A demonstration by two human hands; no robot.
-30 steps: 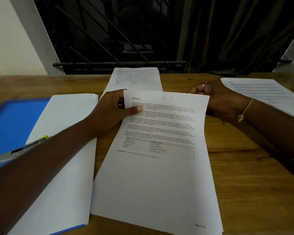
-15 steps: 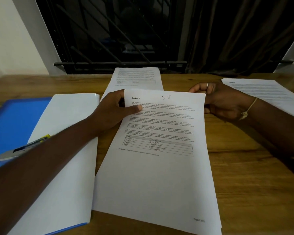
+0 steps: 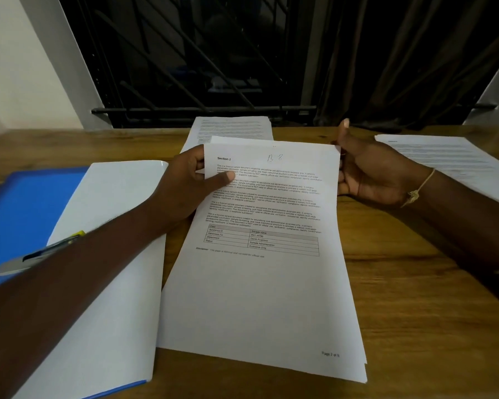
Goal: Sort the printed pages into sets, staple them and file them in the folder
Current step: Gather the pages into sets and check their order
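Printed pages [image 3: 260, 283]: set headed "Section 2", lying mid-counter [image 3: 401, 312].
Left grip [image 3: 190, 180]: pinching the set's far-left edge, thumb on top.
Right grip [image 3: 366, 174]: wide, thumb raised, fingers against the far-right edge.
Far stack [image 3: 234, 128]: just beyond the set.
Right sheet [image 3: 450, 159]: far right, apart.
Folder [image 3: 26, 211]: blue, left; white sheets [image 3: 113, 254] on it.
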